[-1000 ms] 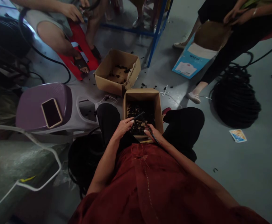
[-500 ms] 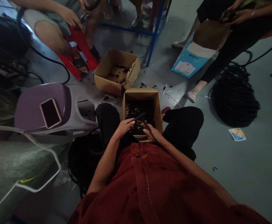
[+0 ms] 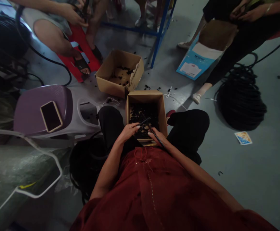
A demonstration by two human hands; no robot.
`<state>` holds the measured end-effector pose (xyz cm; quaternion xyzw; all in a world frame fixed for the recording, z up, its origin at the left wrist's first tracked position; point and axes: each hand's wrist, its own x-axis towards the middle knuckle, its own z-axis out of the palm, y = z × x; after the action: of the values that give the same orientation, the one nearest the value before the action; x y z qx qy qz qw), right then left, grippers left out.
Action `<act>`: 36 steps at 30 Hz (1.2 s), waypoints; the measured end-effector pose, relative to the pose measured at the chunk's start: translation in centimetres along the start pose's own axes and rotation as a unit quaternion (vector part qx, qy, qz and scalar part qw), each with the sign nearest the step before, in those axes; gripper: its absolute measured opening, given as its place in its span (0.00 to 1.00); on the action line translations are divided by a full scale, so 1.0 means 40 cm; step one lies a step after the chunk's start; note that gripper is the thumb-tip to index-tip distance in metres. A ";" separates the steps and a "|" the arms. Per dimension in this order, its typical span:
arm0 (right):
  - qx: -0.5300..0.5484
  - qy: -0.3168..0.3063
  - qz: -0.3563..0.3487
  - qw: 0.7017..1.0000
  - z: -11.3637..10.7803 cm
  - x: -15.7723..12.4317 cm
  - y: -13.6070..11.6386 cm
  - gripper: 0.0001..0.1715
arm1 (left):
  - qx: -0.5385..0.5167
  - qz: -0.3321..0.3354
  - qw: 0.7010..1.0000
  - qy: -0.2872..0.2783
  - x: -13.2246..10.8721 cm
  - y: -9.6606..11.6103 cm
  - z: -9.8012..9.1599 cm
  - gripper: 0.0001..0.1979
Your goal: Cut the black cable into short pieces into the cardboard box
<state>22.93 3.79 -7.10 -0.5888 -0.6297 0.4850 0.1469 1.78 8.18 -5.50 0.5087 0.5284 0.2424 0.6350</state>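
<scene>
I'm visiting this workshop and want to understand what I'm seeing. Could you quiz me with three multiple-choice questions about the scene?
1. Where does the phone lie?
A) on the purple stool
B) on the black coil
C) inside a box

2. What colour is the garment below the hands?
A) blue
B) dark red
C) green

3. What state is the nearest cardboard box in?
A) taped shut
B) open, with dark pieces inside
C) upside down

Answers:
1. A: it rests on the purple seat.
2. B: the dark red cloth covers the torso.
3. B: the left hand and right hand hold black strips above its open top.
</scene>
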 end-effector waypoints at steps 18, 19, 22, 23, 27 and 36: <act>-0.024 0.023 0.019 0.999 -0.001 0.000 0.005 0.17 | 0.029 -0.007 0.999 -0.029 -0.009 0.021 0.009 0.22; -0.026 0.024 0.017 0.999 0.000 0.002 0.007 0.17 | 0.036 -0.004 0.999 -0.032 -0.009 0.020 0.008 0.24; -0.035 0.025 0.012 0.999 0.000 0.004 0.012 0.16 | 0.051 -0.008 0.998 -0.035 -0.009 0.014 0.005 0.26; -0.039 0.024 0.012 0.999 0.000 0.005 0.013 0.16 | 0.053 -0.011 0.998 -0.037 -0.009 0.012 0.005 0.26; -0.045 0.025 0.013 0.999 0.000 0.005 0.014 0.16 | 0.034 -0.021 0.998 -0.046 -0.003 0.000 0.006 0.25; -0.012 -0.001 0.023 1.000 0.003 0.013 0.022 0.20 | 0.051 -0.012 0.999 -0.006 0.008 -0.009 0.023 0.16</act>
<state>23.23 4.05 -8.05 -0.6042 -0.6224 0.4808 0.1280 2.66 7.97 -6.03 0.5351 0.5427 0.2046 0.6142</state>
